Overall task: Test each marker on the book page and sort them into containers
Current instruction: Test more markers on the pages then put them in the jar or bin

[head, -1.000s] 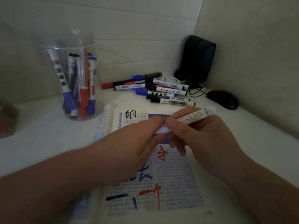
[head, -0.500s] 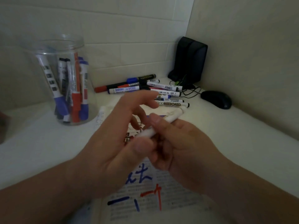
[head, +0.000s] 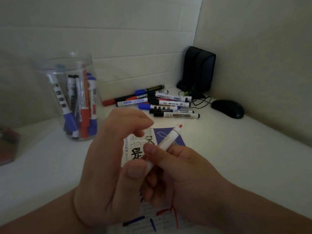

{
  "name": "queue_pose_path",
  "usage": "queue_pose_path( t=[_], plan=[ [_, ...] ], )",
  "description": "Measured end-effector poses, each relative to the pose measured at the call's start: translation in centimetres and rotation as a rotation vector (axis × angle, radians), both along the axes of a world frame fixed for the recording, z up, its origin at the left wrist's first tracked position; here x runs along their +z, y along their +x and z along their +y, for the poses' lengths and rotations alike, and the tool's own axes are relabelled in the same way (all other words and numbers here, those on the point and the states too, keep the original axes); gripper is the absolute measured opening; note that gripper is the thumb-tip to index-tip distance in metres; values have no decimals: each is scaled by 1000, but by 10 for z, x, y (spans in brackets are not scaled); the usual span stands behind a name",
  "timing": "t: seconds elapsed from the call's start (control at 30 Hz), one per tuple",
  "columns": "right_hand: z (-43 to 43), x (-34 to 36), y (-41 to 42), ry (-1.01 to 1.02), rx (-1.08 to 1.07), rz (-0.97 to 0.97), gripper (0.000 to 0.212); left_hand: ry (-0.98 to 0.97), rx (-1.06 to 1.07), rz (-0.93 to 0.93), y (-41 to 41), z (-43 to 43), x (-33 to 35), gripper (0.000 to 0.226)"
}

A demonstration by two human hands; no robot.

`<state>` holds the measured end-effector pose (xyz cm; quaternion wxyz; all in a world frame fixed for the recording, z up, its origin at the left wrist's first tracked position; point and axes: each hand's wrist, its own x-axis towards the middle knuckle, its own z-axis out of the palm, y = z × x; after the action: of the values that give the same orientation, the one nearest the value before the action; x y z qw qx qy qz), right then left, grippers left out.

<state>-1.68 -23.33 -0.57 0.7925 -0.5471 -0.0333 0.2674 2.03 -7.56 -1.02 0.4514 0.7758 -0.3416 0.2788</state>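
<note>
white marker [head: 169, 140], uncapped, gripped by right hand [head: 190, 176]

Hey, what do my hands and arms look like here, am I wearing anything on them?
Both forearms are bare, with no sleeves in view. The left hand and right hand show no gloves, rings or watch. A thin line circles the left wrist; whether it is a band or a crease is unclear.

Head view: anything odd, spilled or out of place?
Nothing spilled or damaged. The marker in the right hand is uncapped, red tip pointing away from the book page; its cap isn't visible. Loose markers lie in a heap by the wall.
</note>
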Motion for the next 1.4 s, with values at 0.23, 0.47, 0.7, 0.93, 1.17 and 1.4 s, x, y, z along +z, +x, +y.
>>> queue_pose_path(
  t=[0.23, 0.47, 0.7, 0.93, 1.17, 1.4],
  plan=[
    [-5, 1, 2, -12, 51, -71, 25, -18, 41, -37, -14, -17, -3, 52],
    [-12, 4, 9, -46, -97, -165, 35, -181, -82, 215, -14, -21, 7, 92],
    [-22, 6, 17, 8, -205, -23, 33, -162, -101, 296, 8, 8, -26, 27],
    [-24, 6, 16, 55, -185, 29, 37, -16, -320, 365, -12, -4, -18, 63],
    [-24, 8, 11, 31, -105, 6, 30, -17, -491, 530, -8, 5, -14, 60],
    [-13, -1, 3, 8, 23, -33, 31, -75, -652, 626, -12, 7, -14, 54]
  ],
)
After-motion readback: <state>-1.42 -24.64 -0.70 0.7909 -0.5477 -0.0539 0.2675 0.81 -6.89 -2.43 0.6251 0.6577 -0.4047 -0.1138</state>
